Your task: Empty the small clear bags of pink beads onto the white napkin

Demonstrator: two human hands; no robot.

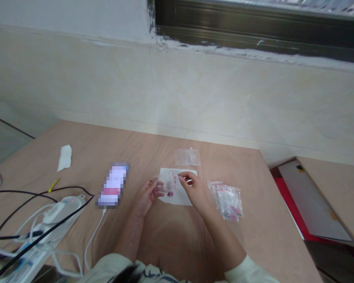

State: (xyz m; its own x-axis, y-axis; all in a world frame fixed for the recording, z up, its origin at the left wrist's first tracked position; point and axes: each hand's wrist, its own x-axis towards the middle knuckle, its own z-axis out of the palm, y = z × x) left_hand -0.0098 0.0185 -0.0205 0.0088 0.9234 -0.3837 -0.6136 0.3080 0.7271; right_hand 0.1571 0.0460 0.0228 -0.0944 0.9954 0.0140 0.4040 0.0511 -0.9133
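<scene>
My left hand point(146, 196) is closed at the left edge of a white sheet of paper point(184, 198), pinching a small clear zip bag point(165, 185). The bag's reddish seal strip runs upright on its right side. Small dark pink pieces point(170, 194) show at the bag's lower end; whether they lie inside it or under it I cannot tell. Over the paper's right part, my right hand point(194, 189) has its thumb and forefinger brought together just right of the seal strip. Anything between those fingertips is too small to make out.
Flat clear bags point(187, 157) lie behind the paper. A pile of filled zip bags point(228, 200) is on the right. A phone point(113, 184) with a white cable lies left, near a power strip point(59, 218), black cords and a white scrap point(65, 157). A wall stands behind.
</scene>
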